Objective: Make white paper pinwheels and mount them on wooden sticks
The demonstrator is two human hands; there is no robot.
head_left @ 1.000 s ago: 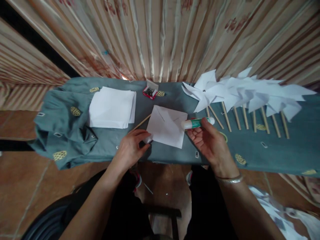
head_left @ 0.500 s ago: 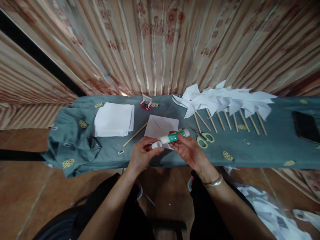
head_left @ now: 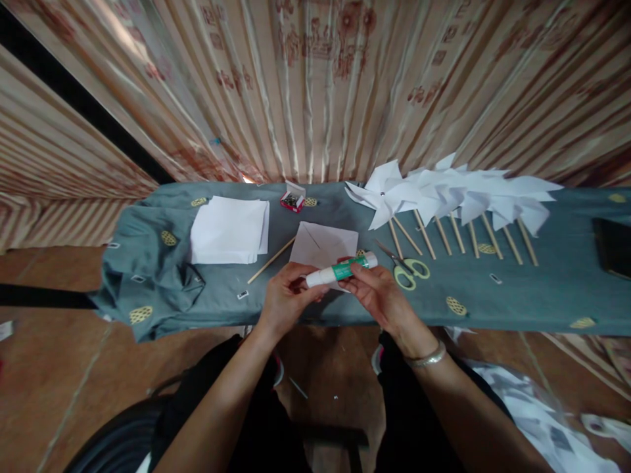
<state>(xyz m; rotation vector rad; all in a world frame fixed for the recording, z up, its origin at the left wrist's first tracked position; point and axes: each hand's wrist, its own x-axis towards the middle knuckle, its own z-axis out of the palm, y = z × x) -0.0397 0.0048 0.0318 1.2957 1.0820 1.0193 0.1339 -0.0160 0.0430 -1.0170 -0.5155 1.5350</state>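
Observation:
Both hands hold a white and green glue stick just above the near edge of the table. My right hand grips its green body from below. My left hand pinches the white end with its fingertips; I cannot tell whether the cap is on or off. Right behind the glue stick lies a white square sheet with creases. A thin wooden stick rests to the left of the sheet.
A grey-green cloth covers the table. On it are a stack of white paper, a small red box of pins, yellow-handled scissors, a row of white paper pinwheels on sticks, and a dark phone at far right.
My right hand brought the glue stick left and nearer to me. My left hand left the sheet's corner and took the white end, which looked slightly apart from the body half a second ago.

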